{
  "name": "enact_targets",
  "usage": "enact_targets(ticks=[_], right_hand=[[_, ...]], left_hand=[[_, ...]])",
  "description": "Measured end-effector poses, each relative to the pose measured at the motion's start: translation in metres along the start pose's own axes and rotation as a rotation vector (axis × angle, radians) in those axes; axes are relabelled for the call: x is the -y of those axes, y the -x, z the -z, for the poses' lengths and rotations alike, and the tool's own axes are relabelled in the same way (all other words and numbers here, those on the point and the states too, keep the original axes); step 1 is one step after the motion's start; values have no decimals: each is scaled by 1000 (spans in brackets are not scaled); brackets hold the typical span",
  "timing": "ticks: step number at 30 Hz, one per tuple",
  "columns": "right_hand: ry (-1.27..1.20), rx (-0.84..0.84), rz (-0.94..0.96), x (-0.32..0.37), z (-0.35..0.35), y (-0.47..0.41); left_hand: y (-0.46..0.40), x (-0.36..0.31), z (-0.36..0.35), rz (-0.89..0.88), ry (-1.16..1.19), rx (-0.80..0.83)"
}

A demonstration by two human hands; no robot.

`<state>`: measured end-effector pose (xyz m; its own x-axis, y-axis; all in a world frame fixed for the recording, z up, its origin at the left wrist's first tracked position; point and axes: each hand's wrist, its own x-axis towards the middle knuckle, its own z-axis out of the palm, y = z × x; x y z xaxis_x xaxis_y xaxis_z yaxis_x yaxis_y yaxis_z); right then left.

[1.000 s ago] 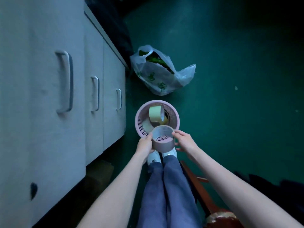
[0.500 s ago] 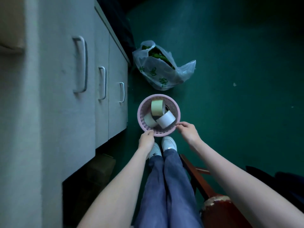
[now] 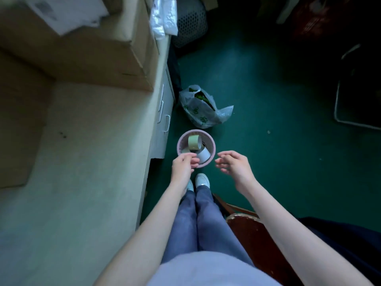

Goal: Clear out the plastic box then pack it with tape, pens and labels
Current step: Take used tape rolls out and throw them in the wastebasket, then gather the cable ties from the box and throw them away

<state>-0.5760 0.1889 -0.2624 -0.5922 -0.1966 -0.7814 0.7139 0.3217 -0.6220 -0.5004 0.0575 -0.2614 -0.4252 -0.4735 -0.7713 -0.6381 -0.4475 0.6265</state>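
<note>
Hovering over pink basket [image 3: 213, 148] — 3 tape rolls [image 3: 194, 142] inside — both hands empty.

The left hand [image 3: 182, 168] covers the near rim of the pink basket [image 3: 212, 144] — whether it touches is unclear. One tape roll [image 3: 185, 150] lies mostly hidden beneath the others; top-left papers [image 3: 61, 11] are blurred.

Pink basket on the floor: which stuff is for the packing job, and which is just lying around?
For the job:
pink basket
green tape roll
white tape roll
left hand
right hand

Just lying about:
plastic bag
cardboard box
cabinet
wooden chair
</note>
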Motion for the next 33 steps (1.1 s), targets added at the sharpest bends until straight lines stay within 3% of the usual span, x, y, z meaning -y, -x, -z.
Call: enact_targets(ticks=[8, 17, 26, 33], right_hand=[[115, 228, 257, 50, -7, 103], [165, 517, 356, 78, -52, 157], [365, 887, 487, 77, -125, 212], [463, 1075, 590, 59, -189, 265]], left_hand=[[103, -29, 66, -203, 26, -39], [188, -34, 121, -378, 219, -293], [246, 2, 178, -492, 254, -639], [294, 40, 244, -551, 298, -888]])
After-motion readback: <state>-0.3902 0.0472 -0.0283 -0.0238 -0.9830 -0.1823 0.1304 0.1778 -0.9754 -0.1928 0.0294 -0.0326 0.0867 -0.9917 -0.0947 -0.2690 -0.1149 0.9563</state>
